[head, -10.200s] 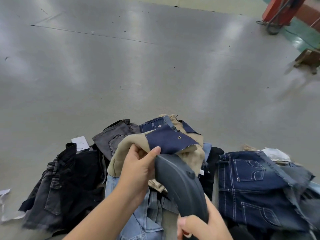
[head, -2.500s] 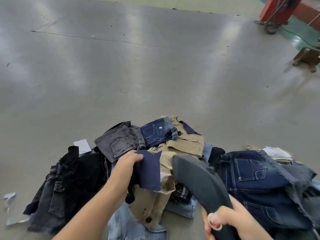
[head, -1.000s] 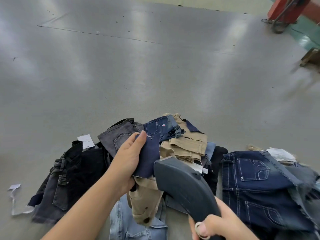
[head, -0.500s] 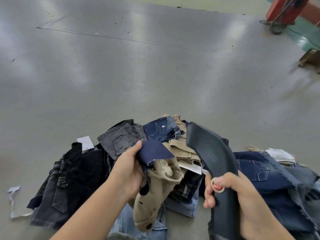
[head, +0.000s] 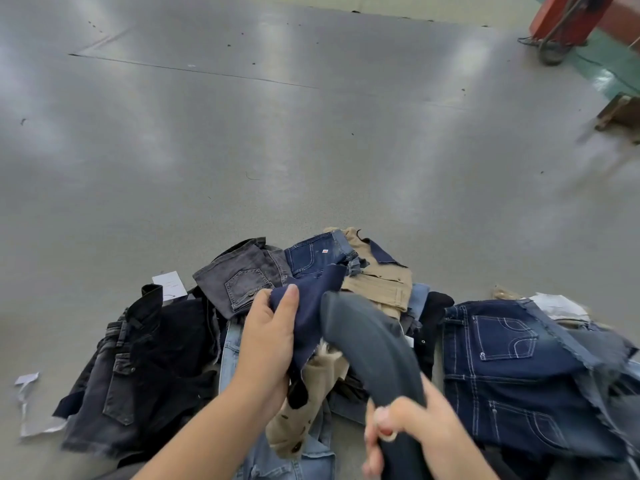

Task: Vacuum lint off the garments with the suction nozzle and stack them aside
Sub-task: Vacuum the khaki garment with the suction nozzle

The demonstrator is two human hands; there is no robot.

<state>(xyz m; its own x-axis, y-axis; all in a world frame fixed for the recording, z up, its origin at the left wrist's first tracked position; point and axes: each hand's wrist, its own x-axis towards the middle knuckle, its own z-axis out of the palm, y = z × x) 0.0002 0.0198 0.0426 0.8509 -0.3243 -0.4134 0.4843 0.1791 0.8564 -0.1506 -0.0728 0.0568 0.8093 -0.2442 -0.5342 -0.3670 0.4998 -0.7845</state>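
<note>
the suction nozzle (head: 370, 344) is dark grey. the cloth piece (head: 311, 313) beside it is plain navy over tan fabric (head: 301, 420) with dark spots. dark blue jeans (head: 512, 382) carry white contrast stitching. black jeans (head: 138, 368), a grey denim piece (head: 242, 275), khaki trousers (head: 381, 282), pale blue denim (head: 311, 459), grey counter (head: 277, 150).

Suction nozzle (head: 372, 348) against navy cloth (head: 313, 306)
Left hand (head: 268, 344) holds the cloth; right hand (head: 412, 434) grips the nozzle above piled garments (head: 512, 368).

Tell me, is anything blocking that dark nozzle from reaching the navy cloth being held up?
Nothing visible. The curved dark grey suction nozzle already meets the navy blue fabric piece, which the left hand holds.
</note>
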